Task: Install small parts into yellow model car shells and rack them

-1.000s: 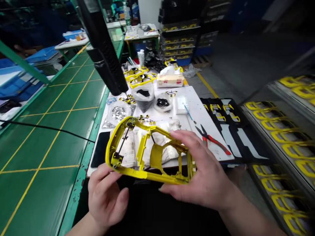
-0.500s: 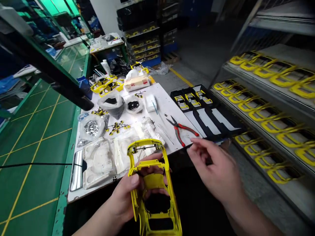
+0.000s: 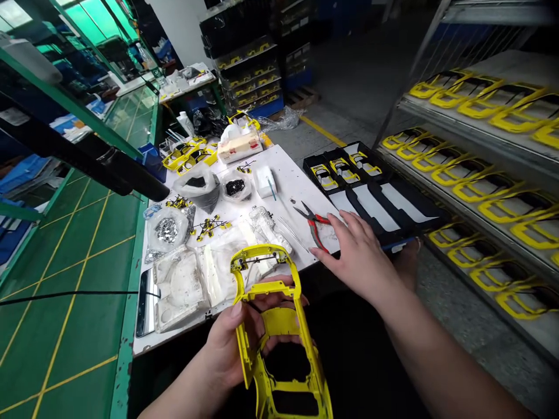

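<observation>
While the left hand (image 3: 231,349) grips the yellow car shell (image 3: 277,326) near the worktop (image 3: 288,186) edge, the right hand (image 3: 356,253) hovers spread beside the red pliers (image 3: 317,224). One-handed support risks dropping the shell.

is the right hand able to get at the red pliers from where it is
Probably yes. The right hand hovers open at the table's near edge, fingertips right beside the pliers, with nothing lying between them. The left hand holds the yellow frame lower down, out of the way.

Yellow car body shell (image 3: 279,326) bottom, beyond the lower edge
</observation>
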### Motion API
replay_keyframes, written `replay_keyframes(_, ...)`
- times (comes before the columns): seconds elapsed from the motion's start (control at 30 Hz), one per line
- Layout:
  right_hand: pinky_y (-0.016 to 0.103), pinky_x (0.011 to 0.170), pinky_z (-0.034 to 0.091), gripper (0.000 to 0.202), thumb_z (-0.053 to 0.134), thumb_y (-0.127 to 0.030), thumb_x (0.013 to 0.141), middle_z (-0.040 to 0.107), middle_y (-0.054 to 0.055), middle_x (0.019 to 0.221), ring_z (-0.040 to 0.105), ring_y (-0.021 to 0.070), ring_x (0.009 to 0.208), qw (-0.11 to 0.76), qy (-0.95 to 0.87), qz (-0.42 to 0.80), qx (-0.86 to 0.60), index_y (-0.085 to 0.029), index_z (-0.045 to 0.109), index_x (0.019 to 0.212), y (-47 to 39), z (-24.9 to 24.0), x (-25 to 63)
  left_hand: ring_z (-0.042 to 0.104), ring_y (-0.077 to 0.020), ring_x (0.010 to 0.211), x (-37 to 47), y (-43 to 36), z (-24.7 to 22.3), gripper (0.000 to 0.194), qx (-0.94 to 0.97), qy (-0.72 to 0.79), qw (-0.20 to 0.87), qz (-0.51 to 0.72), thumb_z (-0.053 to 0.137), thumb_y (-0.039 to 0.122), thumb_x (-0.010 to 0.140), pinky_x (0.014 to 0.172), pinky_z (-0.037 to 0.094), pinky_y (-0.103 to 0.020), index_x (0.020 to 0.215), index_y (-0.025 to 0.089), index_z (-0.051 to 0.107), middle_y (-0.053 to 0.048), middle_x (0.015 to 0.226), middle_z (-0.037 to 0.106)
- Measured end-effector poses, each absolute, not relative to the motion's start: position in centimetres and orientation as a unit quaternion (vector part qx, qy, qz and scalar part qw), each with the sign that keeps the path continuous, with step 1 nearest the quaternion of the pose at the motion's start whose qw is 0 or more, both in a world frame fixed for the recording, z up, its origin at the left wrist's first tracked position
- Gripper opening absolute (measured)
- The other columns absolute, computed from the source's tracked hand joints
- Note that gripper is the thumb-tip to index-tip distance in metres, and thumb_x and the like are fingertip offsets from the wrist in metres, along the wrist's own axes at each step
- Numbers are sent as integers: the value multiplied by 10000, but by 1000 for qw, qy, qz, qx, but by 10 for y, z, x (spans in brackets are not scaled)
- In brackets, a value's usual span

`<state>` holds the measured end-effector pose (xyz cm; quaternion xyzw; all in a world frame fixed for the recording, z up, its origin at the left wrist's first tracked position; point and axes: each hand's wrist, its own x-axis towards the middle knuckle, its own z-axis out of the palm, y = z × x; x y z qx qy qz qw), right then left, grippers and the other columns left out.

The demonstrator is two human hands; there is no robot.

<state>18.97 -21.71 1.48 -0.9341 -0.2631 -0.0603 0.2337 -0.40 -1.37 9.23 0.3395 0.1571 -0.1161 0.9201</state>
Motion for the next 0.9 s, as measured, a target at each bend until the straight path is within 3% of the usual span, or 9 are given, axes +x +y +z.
replay_keyframes(0.23,626,1290,488,732,738,-519,1065,613,264,1635,545,457,1545,241,-303,-61,-920,-84,566,1629,-220,1,198,834,-347,1071,-6,-9,82,639,360,171,913,-82,870,678,892,888,694,-386,1327,212,838,-153,1331,810)
replay_keyframes(0.4,611,1196,552,625,744,-451,1049,711,203,1518,643,451,1385,222,-286,-77,-929,-125,617,1567,-231,15,187,821,-327,1045,-1,-11,84,689,343,180,919,-72,856,699,896,803,680,-328,1343,175,838,-169,1250,823)
replay_keyframes(0.53,639,1107,589,566,681,-397,1026,741,199,1457,699,459,1303,191,-263,-69,-943,-156,619,1534,-253,25,164,793,-319,1091,-2,-12,84,715,318,162,931,-72,828,661,955,1014,667,-417,1476,172,787,-163,1293,811)
replay_keyframes(0.63,639,995,618,579,620,-353,994,735,213,1438,762,448,1163,164,-242,-19,-956,-159,601,1540,-267,27,150,761,-317,1153,-6,-10,81,786,328,138,931,-79,839,700,959,1052,642,-431,1563,210,728,-177,1364,790)
replay_keyframes(0.77,579,909,619,493,522,-251,995,748,216,1388,791,419,1069,131,-190,67,-971,-134,647,1457,-272,28,144,725,-287,1154,-8,-9,75,819,368,108,922,-58,869,765,906,899,628,-370,1587,343,697,-192,1591,681)
replay_keyframes(0.9,508,911,628,439,555,-295,1024,730,142,1394,775,371,1135,231,-191,112,-947,-192,660,1438,-269,36,137,718,-240,1030,-5,-13,73,887,401,101,910,-32,875,830,850,781,586,-309,1598,400,667,-187,1590,676)
